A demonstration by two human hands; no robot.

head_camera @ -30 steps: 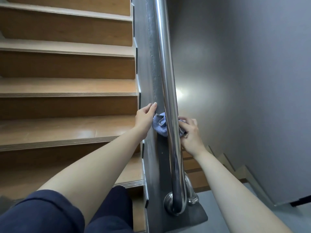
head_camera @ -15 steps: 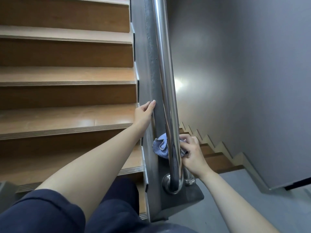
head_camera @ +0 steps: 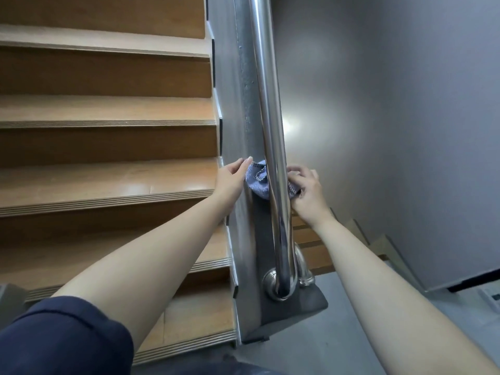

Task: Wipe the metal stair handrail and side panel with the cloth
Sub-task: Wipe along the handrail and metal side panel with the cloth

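A shiny round metal handrail (head_camera: 267, 98) runs up the middle of the view, fixed at its lower end by a curved bracket (head_camera: 281, 282). Behind it stands the grey metal side panel (head_camera: 232, 104). A blue cloth (head_camera: 257, 180) is bunched between rail and panel, passing behind the rail. My right hand (head_camera: 305, 190) is shut on the cloth's right end, on the rail's right side. My left hand (head_camera: 232, 177) lies flat on the panel's left edge, its fingertips beside the cloth; whether they touch it I cannot tell.
Wooden stair treads (head_camera: 108, 180) with ridged edges rise on the left. A grey wall (head_camera: 392, 104) closes the right side, with a lower flight of steps (head_camera: 373, 239) and a grey landing floor (head_camera: 338, 334) below. My dark blue sleeve (head_camera: 65, 336) fills the bottom left.
My right hand slid the cloth down the rail toward the bracket, then back up level with my left hand. The left hand stayed on the panel edge.
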